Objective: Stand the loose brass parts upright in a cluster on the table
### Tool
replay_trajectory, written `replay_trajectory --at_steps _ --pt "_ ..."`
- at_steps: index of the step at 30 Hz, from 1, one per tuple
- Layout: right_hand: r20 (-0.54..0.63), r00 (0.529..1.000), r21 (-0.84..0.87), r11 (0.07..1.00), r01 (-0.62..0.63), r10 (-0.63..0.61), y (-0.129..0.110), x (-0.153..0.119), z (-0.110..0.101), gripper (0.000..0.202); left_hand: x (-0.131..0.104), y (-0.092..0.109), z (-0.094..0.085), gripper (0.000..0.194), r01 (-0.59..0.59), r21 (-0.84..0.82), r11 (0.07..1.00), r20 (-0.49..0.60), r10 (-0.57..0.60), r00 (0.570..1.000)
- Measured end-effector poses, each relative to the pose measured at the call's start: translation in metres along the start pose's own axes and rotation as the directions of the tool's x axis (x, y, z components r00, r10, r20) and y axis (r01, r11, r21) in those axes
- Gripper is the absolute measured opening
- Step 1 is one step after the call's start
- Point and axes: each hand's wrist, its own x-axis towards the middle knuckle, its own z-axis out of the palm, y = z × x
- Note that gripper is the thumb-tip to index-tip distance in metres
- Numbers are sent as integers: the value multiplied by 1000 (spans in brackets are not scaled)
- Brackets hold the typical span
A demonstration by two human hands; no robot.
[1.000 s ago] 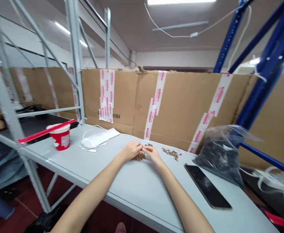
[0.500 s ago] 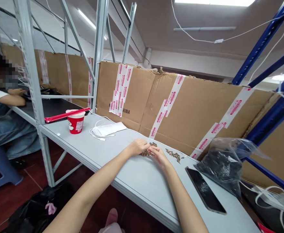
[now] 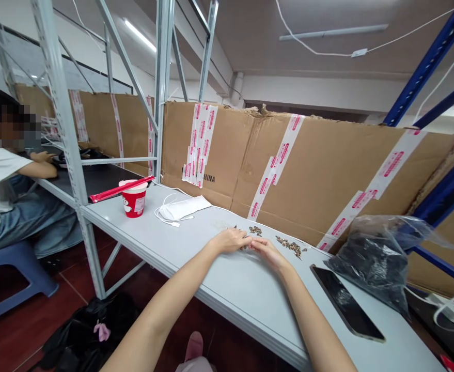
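My left hand [image 3: 230, 241] and my right hand [image 3: 268, 253] meet fingertip to fingertip just above the grey tabletop [image 3: 227, 284]. Both are closed in a pinch; whatever sits between the fingers is too small to make out. Small brown-gold metallic pieces lie about them. One cluster [image 3: 255, 230] is right behind my fingers, and a longer pile [image 3: 290, 246] spreads to the right of my right hand. More of these pieces are partly hidden under my fingers. Faint clear bits [image 3: 219, 225] lie behind my left hand.
A phone [image 3: 346, 302] and a plastic bag of dark material [image 3: 374, 263] lie to the right. A white cable and flat white item [image 3: 186, 207] and a red cup [image 3: 134, 200] stand left. Cardboard [image 3: 312, 175] walls the back. Another person [image 3: 2, 170] sits far left.
The camera view has turned slightly left, so everything appears shifted right. My hands stay together in a pinch, and more of the cluster behind them shows.
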Motion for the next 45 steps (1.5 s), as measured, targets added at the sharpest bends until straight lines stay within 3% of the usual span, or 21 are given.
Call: replay_trajectory --at_steps 5,8,13,18,27,35,41,45 --pt "-6 999 -127 991 47 -48 -3 4 0 29 4 2 -1 30 154 -52 987 4 -154 988" --pt "-68 998 -190 982 3 -16 -6 6 -1 30 8 5 -3 34 278 -113 954 70 -271 960" --pt "-131 991 -190 981 -37 12 -5 8 -5 31 10 7 -9 35 322 -155 934 156 -298 942" --pt "-225 974 -195 980 -39 -6 -7 4 -9 31 7 1 -14 31 291 -188 938 188 -256 948" --pt "-157 987 -183 981 -60 31 -4 2 -11 31 5 -1 -6 31 125 -40 991 227 -113 967" --pt "-184 979 -168 984 60 -91 -1 7 -11 29 15 5 -10 18 260 -173 950 210 -223 952" --pt "-188 974 -61 991 121 -130 -1 9 -4 26 11 0 -8 17 244 -152 958 139 -224 965" --pt "-247 957 -92 987 134 -152 2 13 3 27 12 -5 -2 15 257 -122 959 125 -242 962"
